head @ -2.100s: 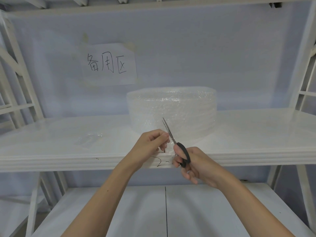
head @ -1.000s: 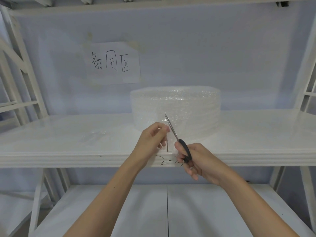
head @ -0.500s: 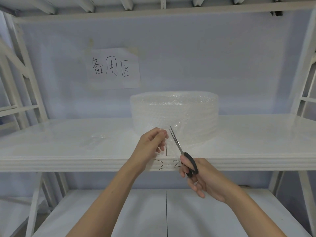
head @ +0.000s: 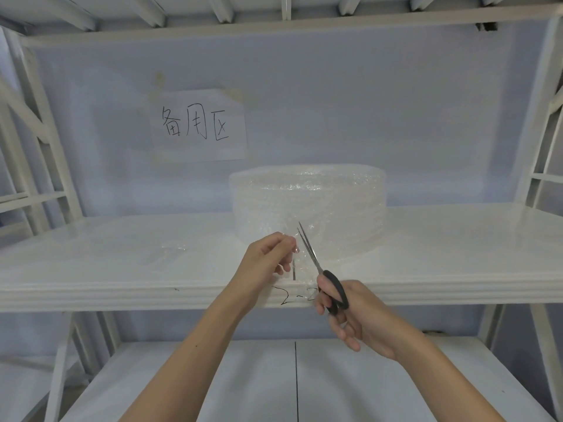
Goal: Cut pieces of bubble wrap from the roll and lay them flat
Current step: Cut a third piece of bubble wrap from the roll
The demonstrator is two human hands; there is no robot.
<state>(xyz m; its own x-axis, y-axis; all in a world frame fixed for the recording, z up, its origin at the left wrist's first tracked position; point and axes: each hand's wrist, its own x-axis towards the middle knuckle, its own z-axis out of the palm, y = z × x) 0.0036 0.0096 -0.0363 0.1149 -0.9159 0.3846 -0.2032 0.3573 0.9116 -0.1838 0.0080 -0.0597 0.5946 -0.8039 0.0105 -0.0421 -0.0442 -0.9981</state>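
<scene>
A wide clear roll of bubble wrap (head: 307, 205) stands on the middle white shelf (head: 457, 254). Its loose end (head: 301, 266) hangs forward over the shelf's front edge. My left hand (head: 268, 257) pinches that loose end between thumb and fingers. My right hand (head: 350, 315) grips black-handled scissors (head: 323, 275), whose blades point up and left into the wrap just right of my left fingers. A small clear piece of bubble wrap (head: 166, 254) lies flat on the shelf to the left.
A paper sign (head: 199, 126) with handwriting is taped to the back wall. The shelf edge bears a handwritten mark (head: 294, 295). White frame uprights (head: 39, 141) stand at both sides, and a lower shelf (head: 213, 385) lies below my arms.
My right hand and the scissors have slid down and slightly right, away from the roll. My left hand keeps its pinch on the loose end.
</scene>
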